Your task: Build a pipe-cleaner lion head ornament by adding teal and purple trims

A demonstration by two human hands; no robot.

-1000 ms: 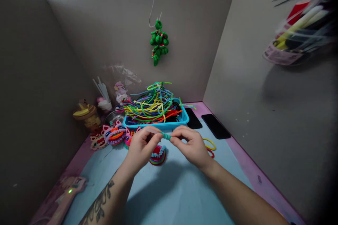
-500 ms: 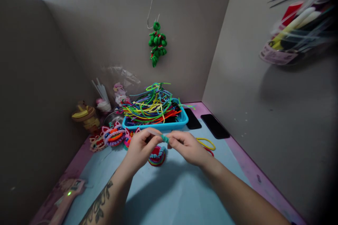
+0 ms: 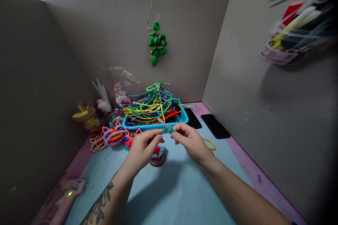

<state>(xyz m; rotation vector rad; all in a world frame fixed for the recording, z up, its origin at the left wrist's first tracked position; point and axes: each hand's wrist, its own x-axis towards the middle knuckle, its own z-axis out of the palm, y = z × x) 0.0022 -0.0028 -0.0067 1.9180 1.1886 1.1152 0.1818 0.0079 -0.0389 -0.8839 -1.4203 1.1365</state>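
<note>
A teal pipe cleaner [image 3: 169,129] is wound in a short coil around a thin pale stick [image 3: 161,121], held up above the table. My right hand [image 3: 192,143] pinches the coil and the stick's lower end between thumb and fingers. From the other side, my left hand [image 3: 144,147] has its thumb and forefinger closed on the loose teal end. Below and between the hands sits a round striped pipe-cleaner piece [image 3: 157,160] with a red middle and a light blue twisted edge; my left fingers partly cover it.
Behind the hands stands a blue tray [image 3: 150,127] heaped with colourful pipe cleaners. Finished pipe-cleaner figures [image 3: 114,137] sit at left. Two dark phones [image 3: 215,126] lie right of the tray, near a yellow loop [image 3: 210,144]. A pink glue-gun-like tool [image 3: 69,197] lies front left. Grey partitions enclose the table.
The right hand has risen slightly and turned, tilting the stick so its free end points up and left. A short teal length now shows between my hands.
</note>
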